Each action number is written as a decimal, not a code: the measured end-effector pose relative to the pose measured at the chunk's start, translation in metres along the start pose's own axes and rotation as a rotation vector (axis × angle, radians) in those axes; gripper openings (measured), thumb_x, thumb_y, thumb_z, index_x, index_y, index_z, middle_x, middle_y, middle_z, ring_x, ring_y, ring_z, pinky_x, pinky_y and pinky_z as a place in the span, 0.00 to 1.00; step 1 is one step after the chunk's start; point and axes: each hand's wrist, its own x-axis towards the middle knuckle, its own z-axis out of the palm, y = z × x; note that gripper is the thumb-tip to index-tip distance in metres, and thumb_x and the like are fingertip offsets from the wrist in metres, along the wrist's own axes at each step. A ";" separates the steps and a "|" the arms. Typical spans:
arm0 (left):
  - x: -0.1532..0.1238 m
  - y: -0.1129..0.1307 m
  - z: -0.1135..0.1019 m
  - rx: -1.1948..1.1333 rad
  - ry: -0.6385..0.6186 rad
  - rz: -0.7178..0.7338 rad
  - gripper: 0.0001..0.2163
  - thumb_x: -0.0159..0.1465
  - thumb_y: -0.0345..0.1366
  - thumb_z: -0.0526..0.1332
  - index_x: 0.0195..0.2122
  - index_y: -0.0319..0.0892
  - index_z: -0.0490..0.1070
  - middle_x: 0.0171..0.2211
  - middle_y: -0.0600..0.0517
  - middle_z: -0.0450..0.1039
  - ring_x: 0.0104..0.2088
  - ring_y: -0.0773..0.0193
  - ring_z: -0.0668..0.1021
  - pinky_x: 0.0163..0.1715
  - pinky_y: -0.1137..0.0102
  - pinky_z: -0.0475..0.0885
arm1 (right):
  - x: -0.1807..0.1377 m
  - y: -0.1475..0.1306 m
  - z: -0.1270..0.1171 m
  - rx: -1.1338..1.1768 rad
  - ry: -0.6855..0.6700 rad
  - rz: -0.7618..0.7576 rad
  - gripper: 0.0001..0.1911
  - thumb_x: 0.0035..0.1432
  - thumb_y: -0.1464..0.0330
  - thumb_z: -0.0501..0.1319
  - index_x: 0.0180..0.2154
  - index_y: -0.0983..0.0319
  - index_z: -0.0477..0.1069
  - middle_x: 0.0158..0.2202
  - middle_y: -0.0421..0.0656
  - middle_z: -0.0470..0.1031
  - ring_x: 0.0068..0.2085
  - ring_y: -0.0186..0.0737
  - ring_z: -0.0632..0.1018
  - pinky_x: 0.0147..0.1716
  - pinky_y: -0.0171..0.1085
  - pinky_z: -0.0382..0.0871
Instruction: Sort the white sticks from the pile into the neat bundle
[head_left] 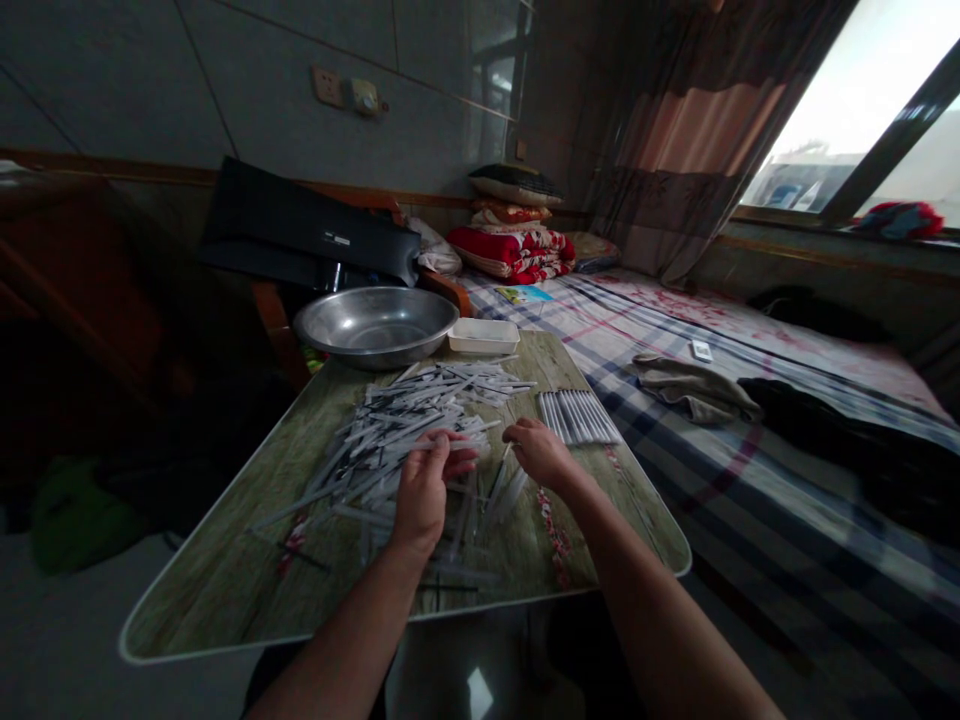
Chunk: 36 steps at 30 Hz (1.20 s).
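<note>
My left hand is closed around a thin whitish plastic tube, over the front of a loose pile of similar tubes. To its right, my right hand has its fingertips pinched on a slim pen-like stick, pale at the top and dark lower down. Several clear sleeves lie on the table below both hands, some blurred. Just beyond my right hand, a neat row of whitish pen-like sticks with dark ends lies side by side near the table's right edge.
The low wood-patterned table carries a wide steel basin and a white plastic tray at its far end. A bed with a checked sheet adjoins on the right, with clothes on it.
</note>
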 end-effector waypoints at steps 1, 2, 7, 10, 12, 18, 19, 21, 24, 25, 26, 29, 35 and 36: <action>0.000 0.000 0.000 -0.010 0.015 -0.002 0.16 0.56 0.48 0.65 0.35 0.40 0.70 0.32 0.50 0.76 0.30 0.61 0.81 0.27 0.70 0.75 | 0.001 0.002 0.004 -0.054 -0.026 0.017 0.18 0.56 0.79 0.54 0.45 0.63 0.75 0.44 0.50 0.74 0.47 0.43 0.73 0.46 0.36 0.63; 0.001 0.000 -0.001 -0.019 0.030 -0.002 0.16 0.56 0.48 0.65 0.35 0.40 0.69 0.32 0.50 0.76 0.30 0.61 0.81 0.26 0.71 0.75 | 0.001 0.004 0.007 -0.096 -0.049 0.023 0.19 0.55 0.79 0.54 0.46 0.62 0.75 0.45 0.50 0.73 0.48 0.44 0.73 0.46 0.36 0.63; 0.002 0.003 -0.001 -0.028 0.063 0.003 0.17 0.55 0.47 0.66 0.36 0.40 0.68 0.32 0.52 0.75 0.30 0.62 0.81 0.27 0.72 0.75 | 0.005 0.004 0.015 -0.210 -0.143 0.025 0.16 0.60 0.76 0.52 0.44 0.61 0.75 0.43 0.49 0.72 0.46 0.42 0.74 0.42 0.35 0.63; 0.002 0.004 0.000 -0.013 0.078 -0.011 0.17 0.52 0.43 0.68 0.37 0.40 0.67 0.32 0.52 0.76 0.30 0.63 0.80 0.28 0.72 0.75 | 0.009 0.005 0.013 -0.255 -0.164 0.028 0.14 0.63 0.74 0.51 0.42 0.61 0.74 0.42 0.49 0.72 0.45 0.43 0.74 0.40 0.35 0.63; 0.002 0.004 0.000 -0.005 0.085 -0.015 0.17 0.52 0.43 0.69 0.37 0.40 0.67 0.32 0.52 0.76 0.30 0.64 0.80 0.29 0.72 0.75 | 0.010 0.007 0.011 -0.279 -0.169 0.015 0.14 0.64 0.73 0.50 0.43 0.61 0.73 0.43 0.49 0.71 0.45 0.43 0.74 0.40 0.35 0.63; 0.002 0.005 0.000 0.010 0.092 -0.013 0.16 0.52 0.42 0.68 0.38 0.40 0.67 0.33 0.52 0.76 0.31 0.63 0.80 0.28 0.72 0.75 | 0.011 0.014 0.005 -0.277 -0.194 -0.037 0.13 0.64 0.72 0.52 0.44 0.60 0.73 0.44 0.48 0.71 0.46 0.43 0.74 0.41 0.35 0.63; 0.001 0.005 0.000 0.011 0.094 -0.018 0.16 0.52 0.41 0.68 0.38 0.41 0.67 0.33 0.52 0.75 0.31 0.63 0.80 0.28 0.72 0.75 | 0.011 0.016 0.005 -0.275 -0.202 -0.043 0.12 0.64 0.71 0.52 0.43 0.59 0.74 0.44 0.48 0.71 0.46 0.42 0.74 0.42 0.35 0.63; 0.001 0.005 0.001 0.018 0.095 -0.027 0.16 0.53 0.41 0.67 0.38 0.41 0.67 0.33 0.52 0.75 0.31 0.62 0.81 0.27 0.72 0.75 | 0.013 0.018 0.003 -0.280 -0.228 -0.058 0.12 0.63 0.71 0.53 0.42 0.60 0.75 0.43 0.48 0.71 0.46 0.42 0.74 0.42 0.35 0.63; 0.001 0.006 0.001 0.029 0.101 -0.030 0.16 0.53 0.41 0.67 0.38 0.40 0.67 0.33 0.52 0.75 0.30 0.62 0.81 0.26 0.72 0.74 | 0.016 0.021 0.001 -0.293 -0.277 -0.091 0.11 0.62 0.72 0.55 0.40 0.61 0.76 0.41 0.48 0.72 0.46 0.42 0.74 0.44 0.35 0.63; 0.001 0.006 0.001 0.034 0.103 -0.030 0.16 0.53 0.41 0.67 0.39 0.40 0.67 0.33 0.52 0.75 0.30 0.62 0.80 0.26 0.73 0.74 | 0.017 0.021 0.001 -0.296 -0.290 -0.102 0.11 0.61 0.72 0.55 0.40 0.62 0.76 0.40 0.48 0.72 0.46 0.42 0.74 0.44 0.34 0.63; 0.001 0.006 0.001 0.039 0.106 -0.029 0.16 0.53 0.41 0.67 0.39 0.40 0.67 0.33 0.52 0.75 0.31 0.63 0.80 0.26 0.73 0.74 | 0.018 0.022 0.000 -0.297 -0.296 -0.115 0.11 0.61 0.72 0.55 0.40 0.62 0.76 0.40 0.48 0.72 0.46 0.42 0.74 0.45 0.34 0.63; 0.001 0.006 0.001 0.061 0.108 -0.020 0.15 0.53 0.41 0.67 0.38 0.40 0.67 0.33 0.51 0.75 0.31 0.63 0.80 0.25 0.74 0.74 | 0.016 0.023 -0.003 -0.292 -0.283 -0.137 0.10 0.60 0.72 0.56 0.39 0.62 0.76 0.42 0.48 0.72 0.45 0.41 0.74 0.45 0.34 0.62; 0.002 0.003 -0.001 0.076 0.098 -0.008 0.16 0.53 0.42 0.67 0.39 0.40 0.68 0.34 0.51 0.75 0.31 0.63 0.80 0.25 0.74 0.73 | 0.013 0.023 -0.001 -0.320 -0.248 -0.122 0.12 0.62 0.73 0.53 0.41 0.62 0.75 0.42 0.48 0.73 0.44 0.42 0.74 0.44 0.35 0.63; 0.002 0.003 -0.001 0.078 0.097 -0.006 0.16 0.53 0.42 0.67 0.39 0.40 0.68 0.34 0.51 0.75 0.31 0.63 0.80 0.25 0.74 0.73 | 0.014 0.024 0.000 -0.325 -0.251 -0.128 0.12 0.61 0.74 0.53 0.40 0.62 0.76 0.42 0.48 0.73 0.44 0.42 0.74 0.44 0.36 0.63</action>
